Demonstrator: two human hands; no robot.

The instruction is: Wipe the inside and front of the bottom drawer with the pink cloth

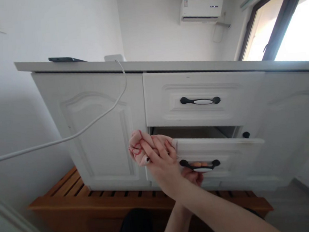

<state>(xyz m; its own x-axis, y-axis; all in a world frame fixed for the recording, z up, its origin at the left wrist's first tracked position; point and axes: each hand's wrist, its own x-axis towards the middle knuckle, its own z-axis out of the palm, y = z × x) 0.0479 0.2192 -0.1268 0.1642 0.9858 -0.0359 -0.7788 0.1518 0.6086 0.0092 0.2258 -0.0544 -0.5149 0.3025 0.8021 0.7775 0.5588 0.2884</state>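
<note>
A bunched pink cloth [137, 148] with red line markings is in the grasp of my right hand [163, 162], just left of the drawer handle. My forearms cross, the right one above the left. Below it, my left hand [194, 176] has its fingers hooked behind the black and white handle [203, 169] of the second drawer [229, 156]. That drawer stands partly open, and a dark strip of its inside shows along the top. The cloth overlaps the drawer's upper left corner. My right arm partly hides the left hand.
The white cabinet [99, 136] stands on a slatted wooden base [98, 209]. Above, the top drawer [158, 101] is closed. A white cable [90, 126] hangs across the left door. A dark phone-like slab [65, 59] and a white box [114, 57] lie on the cabinet top.
</note>
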